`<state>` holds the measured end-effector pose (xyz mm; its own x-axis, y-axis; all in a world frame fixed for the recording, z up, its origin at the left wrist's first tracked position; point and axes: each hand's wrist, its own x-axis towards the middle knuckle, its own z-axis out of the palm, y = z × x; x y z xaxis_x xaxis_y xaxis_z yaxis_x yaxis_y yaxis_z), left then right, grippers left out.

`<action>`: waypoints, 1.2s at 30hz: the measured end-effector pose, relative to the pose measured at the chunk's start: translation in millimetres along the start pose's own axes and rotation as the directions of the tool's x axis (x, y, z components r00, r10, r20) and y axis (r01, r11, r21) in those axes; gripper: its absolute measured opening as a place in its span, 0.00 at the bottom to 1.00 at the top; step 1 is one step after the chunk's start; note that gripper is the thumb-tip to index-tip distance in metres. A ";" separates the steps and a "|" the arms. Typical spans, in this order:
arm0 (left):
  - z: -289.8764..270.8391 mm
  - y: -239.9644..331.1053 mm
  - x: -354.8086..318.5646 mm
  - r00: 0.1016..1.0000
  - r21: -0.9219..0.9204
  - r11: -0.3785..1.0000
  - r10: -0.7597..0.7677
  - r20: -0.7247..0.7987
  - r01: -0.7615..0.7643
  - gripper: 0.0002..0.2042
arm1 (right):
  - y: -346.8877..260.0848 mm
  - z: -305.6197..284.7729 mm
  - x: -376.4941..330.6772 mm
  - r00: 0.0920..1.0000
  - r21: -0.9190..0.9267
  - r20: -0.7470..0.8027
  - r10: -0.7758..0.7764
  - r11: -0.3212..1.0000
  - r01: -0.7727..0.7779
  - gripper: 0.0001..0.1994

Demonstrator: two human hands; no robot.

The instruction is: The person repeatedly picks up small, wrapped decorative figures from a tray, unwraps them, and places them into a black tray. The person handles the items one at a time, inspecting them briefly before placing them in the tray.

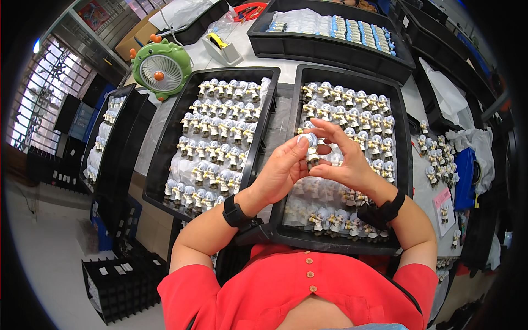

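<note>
A small figurine (312,144) with pale hair, a white outfit and dark feet is upright over the right-hand tray (301,82). My left hand (286,168) pinches it between thumb and fingers. Around its other side curves my right hand (352,162), thumb and index finger spread apart, the thumb close to the figurine's feet. I cannot make out whether the right fingertips touch it. Below both hands, rows of matching figurines (336,220) lie in the tray, some under clear plastic film; my hands and forearms hide part of them.
A second black tray (157,170) of figurines is at left. Beyond sit a green fan (160,70), a tape dispenser (222,50) and a black tray (330,48) with blue-and-white pieces. Loose figurines (437,157) pile on the right-hand table, near a pink-and-white card (443,212).
</note>
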<state>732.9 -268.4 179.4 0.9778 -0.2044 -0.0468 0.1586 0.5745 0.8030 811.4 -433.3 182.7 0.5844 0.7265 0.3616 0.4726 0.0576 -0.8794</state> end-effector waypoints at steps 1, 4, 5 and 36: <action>0.1 -0.4 0.1 1.000 0.008 1.000 0.008 -0.009 -0.008 0.24 | 1.2 -0.6 0.4 0.999 -0.025 0.001 -0.044 0.999 0.044 0.36; -0.8 2.0 -3.6 0.999 0.000 1.000 -0.030 -0.044 0.030 0.23 | 5.4 -3.3 0.6 0.997 -0.059 0.008 -0.080 0.995 0.080 0.30; -1.5 1.3 -4.0 0.999 0.004 1.000 -0.026 -0.041 0.027 0.24 | 4.0 -2.7 1.5 1.000 0.029 -0.003 -0.021 0.999 0.021 0.29; -10.9 -2.5 -2.2 0.992 -0.092 0.988 -0.118 0.039 0.122 0.23 | -3.6 -1.9 1.8 0.994 0.027 -0.099 0.039 0.999 -0.037 0.23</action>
<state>731.9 -260.8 171.0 0.9461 -0.3015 -0.1185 0.2882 0.6162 0.7329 812.0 -433.5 187.0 0.6649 0.6567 0.3558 0.4327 0.0495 -0.9002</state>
